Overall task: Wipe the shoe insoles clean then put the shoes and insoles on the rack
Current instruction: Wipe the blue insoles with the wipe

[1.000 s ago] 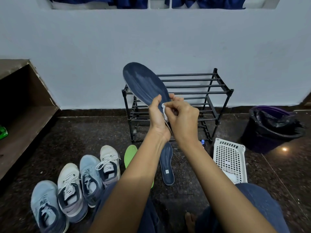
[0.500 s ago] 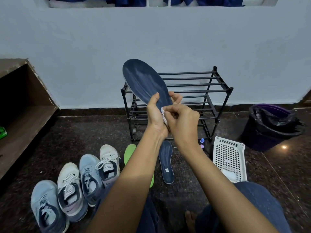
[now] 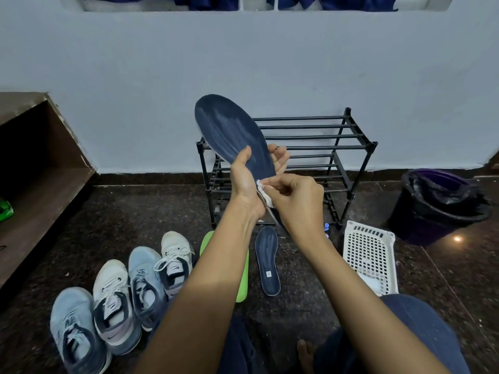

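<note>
While our left hand grips the dark blue insole around its lower half, thumb laid on the front face and fingers showing behind its right edge, we hold it up in front of the black rack with the toe end tilted up and to the left. Our right hand is curled and pinches a small white cloth, which it presses against the heel part of that insole, just beside the left palm. Pale streaks show on the insole's upper face.

On the dark floor below our arms lies a second blue insole, flat, toe pointing toward the rack. Just left of it a green insole is partly hidden by our left forearm. Four sneakers stand in a row at lower left, touching side by side, two light blue and two white. None of the shoes or insoles is on the rack, which stands against the wall.

A white plastic basket sits on the floor to the right of the rack, and beyond it a dark bin with a black liner. A wooden shelf runs along the left edge.
</note>
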`<state>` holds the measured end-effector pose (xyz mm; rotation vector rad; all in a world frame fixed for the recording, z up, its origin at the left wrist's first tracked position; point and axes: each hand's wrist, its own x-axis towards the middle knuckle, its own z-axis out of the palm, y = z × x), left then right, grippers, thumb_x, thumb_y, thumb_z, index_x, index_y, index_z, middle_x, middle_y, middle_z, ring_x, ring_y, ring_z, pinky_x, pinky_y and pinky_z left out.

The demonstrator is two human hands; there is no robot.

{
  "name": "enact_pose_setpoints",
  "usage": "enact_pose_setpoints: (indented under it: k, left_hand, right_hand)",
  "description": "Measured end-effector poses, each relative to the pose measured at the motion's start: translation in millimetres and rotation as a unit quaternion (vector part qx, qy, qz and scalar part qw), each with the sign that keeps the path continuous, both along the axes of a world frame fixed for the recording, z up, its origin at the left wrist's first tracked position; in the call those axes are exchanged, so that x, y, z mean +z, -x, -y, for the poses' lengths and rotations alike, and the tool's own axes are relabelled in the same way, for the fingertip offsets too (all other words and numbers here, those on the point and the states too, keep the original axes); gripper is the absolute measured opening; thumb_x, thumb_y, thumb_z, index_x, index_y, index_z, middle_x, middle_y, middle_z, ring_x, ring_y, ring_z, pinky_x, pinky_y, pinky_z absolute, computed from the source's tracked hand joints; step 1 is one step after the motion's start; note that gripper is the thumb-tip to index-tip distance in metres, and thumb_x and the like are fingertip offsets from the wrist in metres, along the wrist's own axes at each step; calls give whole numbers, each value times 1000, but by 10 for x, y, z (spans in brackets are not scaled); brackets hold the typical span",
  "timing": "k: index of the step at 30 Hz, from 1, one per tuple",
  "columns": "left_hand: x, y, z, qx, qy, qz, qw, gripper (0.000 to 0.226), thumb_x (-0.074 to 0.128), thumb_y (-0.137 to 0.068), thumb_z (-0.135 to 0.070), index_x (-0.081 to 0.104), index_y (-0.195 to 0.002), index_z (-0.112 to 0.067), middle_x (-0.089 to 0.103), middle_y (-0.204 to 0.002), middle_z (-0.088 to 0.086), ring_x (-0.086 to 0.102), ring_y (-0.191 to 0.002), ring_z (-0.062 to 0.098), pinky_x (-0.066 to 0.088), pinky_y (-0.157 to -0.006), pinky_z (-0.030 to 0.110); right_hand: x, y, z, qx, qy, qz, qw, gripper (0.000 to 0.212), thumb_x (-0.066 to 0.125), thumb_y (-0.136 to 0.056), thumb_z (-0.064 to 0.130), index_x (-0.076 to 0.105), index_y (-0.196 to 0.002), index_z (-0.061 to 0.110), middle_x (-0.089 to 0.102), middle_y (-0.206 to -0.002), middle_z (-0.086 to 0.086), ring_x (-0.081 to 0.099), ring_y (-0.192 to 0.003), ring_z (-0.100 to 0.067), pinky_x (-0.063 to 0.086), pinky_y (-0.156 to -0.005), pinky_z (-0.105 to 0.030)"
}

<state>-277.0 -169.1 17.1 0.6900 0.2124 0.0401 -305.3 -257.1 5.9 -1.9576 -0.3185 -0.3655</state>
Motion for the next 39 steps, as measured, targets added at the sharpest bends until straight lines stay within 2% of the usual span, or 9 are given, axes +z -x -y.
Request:
enact_pose_setpoints:
  k: [4, 8, 12, 17, 20, 24, 29, 35, 39]
  left_hand:
    - [-43, 68, 113, -4, -26, -37, 999, 46, 34, -100, -41, 64, -86, -8, 70, -78, 4, 68, -79, 16, 53, -72, 27]
    - [-49, 132, 221, -11, -41, -73, 996, 44, 39, -99, -44, 67, -88, -11, 72, -71, 0, 68, -70, 13, 51, -63, 25]
    - [-32, 71, 136, -17, -49, -58, 997, 46, 34, -100, -40, 66, -86, -9, 72, -80, 3, 68, -75, 16, 53, -72, 29]
    - [11, -15, 111, 16, -57, -33, 998, 45, 30, -102, -33, 60, -87, -4, 72, -82, 12, 67, -93, 24, 51, -89, 31]
    - [24, 15, 170, 10, -88, -41, 995, 46, 29, -102, -36, 59, -84, -7, 72, -74, 6, 67, -85, 18, 52, -81, 29]
    - [10, 119, 233, -14, -78, -66, 995, 47, 34, -100, -43, 65, -82, -12, 69, -63, -1, 66, -61, 11, 51, -59, 23]
    - [8, 101, 110, -2, -75, -58, 996, 47, 32, -101, -40, 65, -85, -10, 72, -81, 4, 68, -68, 14, 53, -59, 23]
    - [30, 88, 90, 11, -47, -53, 997, 48, 30, -101, -39, 61, -83, -8, 73, -81, 7, 68, -87, 17, 52, -75, 30]
    - [41, 186, 185, -13, -49, -84, 995, 51, 34, -100, -43, 64, -75, -11, 67, -63, 3, 66, -57, 14, 51, -55, 21]
  right_hand:
    - [-23, -115, -46, -50, 46, 90, 994, 13, 65, -81, 1, 74, -88, 7, 73, -92, -7, 65, -77, -11, 51, -77, -19]
    - [-19, -210, -73, -112, 141, 165, 970, 11, 61, -84, 3, 71, -88, 2, 69, -86, -16, 65, -77, -33, 54, -66, -44]
    - [13, -182, -16, -72, 117, 88, 987, 13, 59, -87, 7, 72, -91, 5, 72, -102, -9, 68, -84, -29, 54, -77, -41]
    - [-67, -31, 105, -70, 108, 24, 991, 13, 62, -85, 11, 74, -90, 9, 73, -81, -7, 67, -76, -22, 49, -75, -27]
    - [-68, -72, 59, -86, 98, 74, 989, 13, 62, -85, 8, 73, -92, 7, 73, -87, -7, 67, -76, -20, 46, -72, -23]
    - [-9, -202, -26, -92, 102, 144, 980, 12, 61, -85, 4, 72, -91, 3, 72, -94, -11, 68, -78, -26, 55, -72, -40]
    - [20, -165, -15, -63, 87, 138, 985, 11, 61, -85, 5, 71, -89, 5, 72, -103, -4, 69, -79, -24, 55, -74, -35]
    - [-7, -97, -2, -50, 97, 100, 989, 12, 63, -83, 6, 73, -89, 6, 73, -86, -9, 68, -76, -22, 46, -73, -21]
    - [28, -194, -46, -79, 109, 165, 977, 9, 62, -83, 5, 71, -86, 4, 70, -85, -12, 65, -74, -28, 53, -68, -42]
